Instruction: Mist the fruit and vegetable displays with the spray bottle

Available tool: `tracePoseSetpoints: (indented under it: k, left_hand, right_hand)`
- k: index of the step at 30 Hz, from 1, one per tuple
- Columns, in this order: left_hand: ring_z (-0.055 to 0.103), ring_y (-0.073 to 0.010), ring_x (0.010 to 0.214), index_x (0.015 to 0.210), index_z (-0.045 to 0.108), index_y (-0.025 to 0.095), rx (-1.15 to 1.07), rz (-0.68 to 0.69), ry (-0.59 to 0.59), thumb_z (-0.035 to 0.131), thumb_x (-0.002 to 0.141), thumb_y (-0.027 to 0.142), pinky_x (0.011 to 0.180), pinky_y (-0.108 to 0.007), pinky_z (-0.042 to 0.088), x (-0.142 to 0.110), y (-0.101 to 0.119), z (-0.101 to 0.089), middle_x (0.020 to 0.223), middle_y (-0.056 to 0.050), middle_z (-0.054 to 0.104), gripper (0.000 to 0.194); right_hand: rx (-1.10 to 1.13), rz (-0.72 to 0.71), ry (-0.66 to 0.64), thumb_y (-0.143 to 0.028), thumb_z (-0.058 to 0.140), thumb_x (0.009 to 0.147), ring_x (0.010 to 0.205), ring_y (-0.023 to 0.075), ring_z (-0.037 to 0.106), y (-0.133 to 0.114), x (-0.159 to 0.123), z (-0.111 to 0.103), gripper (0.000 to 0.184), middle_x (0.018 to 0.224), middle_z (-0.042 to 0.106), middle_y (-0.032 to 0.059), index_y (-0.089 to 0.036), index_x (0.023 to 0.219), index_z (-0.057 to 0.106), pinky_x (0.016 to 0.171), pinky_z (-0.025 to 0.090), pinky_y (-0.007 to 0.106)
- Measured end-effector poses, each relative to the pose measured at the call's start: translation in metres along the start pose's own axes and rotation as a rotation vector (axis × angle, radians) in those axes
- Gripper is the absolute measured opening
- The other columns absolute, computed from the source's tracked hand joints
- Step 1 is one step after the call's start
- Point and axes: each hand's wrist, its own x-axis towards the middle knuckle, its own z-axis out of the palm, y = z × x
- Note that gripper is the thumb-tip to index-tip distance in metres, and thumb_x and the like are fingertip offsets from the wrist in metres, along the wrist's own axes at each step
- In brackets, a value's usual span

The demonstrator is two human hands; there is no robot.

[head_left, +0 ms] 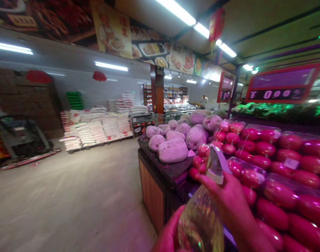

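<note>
A clear spray bottle (pixel 199 220) with a white spray head (pixel 215 164) is held in front of me, slightly tilted. My left hand (pixel 172 231) is wrapped round the lower left side of the bottle's body, partly cut off by the frame's bottom edge. At the neck, just below the spray head, my right hand (pixel 228 196) grips with its fingers closed. Behind and to the right of the bottle lie film-wrapped packs of round red produce, which look like tomatoes (pixel 280 192). Large pale gourds (pixel 173 150) rest on the stand beyond the bottle.
The display stand's wooden side (pixel 151 178) borders a concrete floor (pixel 97 196) on the left. Stacked white sacks (pixel 97 129) stand along the far wall, near a grey machine (pixel 25 136). Red-framed price signs (pixel 283 85) hang over the produce. A person (pixel 204 101) stands far back.
</note>
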Motion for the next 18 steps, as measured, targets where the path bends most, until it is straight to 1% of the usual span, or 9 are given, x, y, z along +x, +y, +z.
tracePoseSetpoints:
  k: [3, 4, 7, 9, 11, 12, 15, 16, 18]
  left_hand:
    - [0.045, -0.0342, 0.145, 0.148, 0.044, 0.018, 0.01, 0.059, 0.047, 0.091, 0.054, 0.054, 0.123, -0.046, 0.031, 0.002, 0.002, -0.019, 0.156, -0.019, 0.047, 0.111]
    - [0.045, -0.0335, 0.145, 0.147, 0.047, 0.017, 0.012, 0.068, 0.083, 0.092, 0.053, 0.053, 0.124, -0.045, 0.031, 0.003, 0.004, -0.026, 0.156, -0.019, 0.048, 0.11]
    - [0.048, -0.0303, 0.143, 0.143, 0.051, 0.015, 0.028, 0.035, 0.221, 0.093, 0.057, 0.042, 0.123, -0.041, 0.034, 0.001, 0.013, -0.053, 0.154, -0.02, 0.049, 0.099]
    - [0.048, -0.031, 0.143, 0.142, 0.053, 0.017, 0.026, 0.042, 0.235, 0.094, 0.054, 0.042, 0.124, -0.041, 0.034, -0.003, 0.022, -0.073, 0.153, -0.018, 0.051, 0.101]
    - [0.047, -0.0331, 0.144, 0.143, 0.054, 0.023, 0.029, 0.067, 0.216, 0.094, 0.052, 0.046, 0.124, -0.043, 0.034, -0.009, 0.035, -0.095, 0.152, -0.013, 0.054, 0.102]
    - [0.046, -0.0329, 0.144, 0.142, 0.055, 0.024, 0.043, 0.063, 0.231, 0.093, 0.055, 0.046, 0.124, -0.044, 0.032, -0.012, 0.044, -0.107, 0.151, -0.011, 0.055, 0.098]
    - [0.045, -0.0317, 0.145, 0.14, 0.058, 0.022, 0.089, 0.032, 0.286, 0.076, 0.078, 0.049, 0.125, -0.045, 0.029, -0.02, 0.076, -0.144, 0.146, -0.01, 0.061, 0.07]
    - [0.046, -0.032, 0.144, 0.138, 0.06, 0.02, 0.093, 0.024, 0.284, 0.07, 0.083, 0.052, 0.125, -0.045, 0.028, -0.022, 0.089, -0.158, 0.144, -0.01, 0.062, 0.065]
    - [0.047, -0.0324, 0.143, 0.135, 0.063, 0.018, 0.064, -0.036, 0.274, 0.06, 0.086, 0.061, 0.126, -0.046, 0.025, -0.026, 0.113, -0.184, 0.14, -0.011, 0.066, 0.065]
  right_hand:
    - [0.03, -0.016, -0.044, -0.048, 0.075, 0.075, 0.088, 0.03, 0.073, 0.006, 0.012, 0.02, 0.043, 0.106, 0.077, 0.0128, -0.016, 0.102, 0.069, 0.077, 0.059, 0.037]
    - [0.027, -0.023, -0.049, -0.047, 0.075, 0.075, 0.087, 0.0292, 0.073, 0.007, 0.016, 0.027, 0.041, 0.105, 0.077, 0.0125, -0.016, 0.101, 0.069, 0.075, 0.059, 0.036]
    - [0.029, -0.058, -0.049, -0.044, 0.077, 0.075, 0.083, 0.0275, 0.072, 0.009, 0.025, 0.056, 0.037, 0.098, 0.078, 0.0097, -0.017, 0.099, 0.069, 0.067, 0.058, 0.033]
    - [0.037, -0.08, -0.051, -0.044, 0.077, 0.075, 0.079, 0.0271, 0.072, 0.011, 0.029, 0.078, 0.035, 0.092, 0.078, 0.0078, -0.018, 0.096, 0.07, 0.064, 0.057, 0.032]
    - [0.035, -0.1, -0.052, -0.045, 0.077, 0.075, 0.076, 0.0265, 0.072, 0.01, 0.033, 0.105, 0.033, 0.088, 0.078, 0.0062, -0.019, 0.094, 0.071, 0.064, 0.057, 0.032]
    - [0.028, -0.109, -0.053, -0.046, 0.076, 0.076, 0.075, 0.0265, 0.072, 0.008, 0.035, 0.12, 0.033, 0.088, 0.078, 0.006, -0.019, 0.094, 0.071, 0.065, 0.057, 0.032]
    - [0.005, -0.137, -0.065, -0.047, 0.075, 0.076, 0.077, 0.0276, 0.073, -0.002, 0.042, 0.17, 0.032, 0.087, 0.079, 0.0062, -0.019, 0.093, 0.073, 0.068, 0.058, 0.033]
    - [0.006, -0.143, -0.071, -0.047, 0.075, 0.075, 0.077, 0.0283, 0.073, -0.007, 0.045, 0.188, 0.032, 0.086, 0.08, 0.0064, -0.019, 0.092, 0.073, 0.069, 0.058, 0.034]
    - [0.02, -0.159, -0.077, -0.046, 0.075, 0.072, 0.074, 0.029, 0.073, -0.015, 0.05, 0.225, 0.031, 0.082, 0.079, 0.0066, -0.019, 0.088, 0.073, 0.066, 0.058, 0.034]
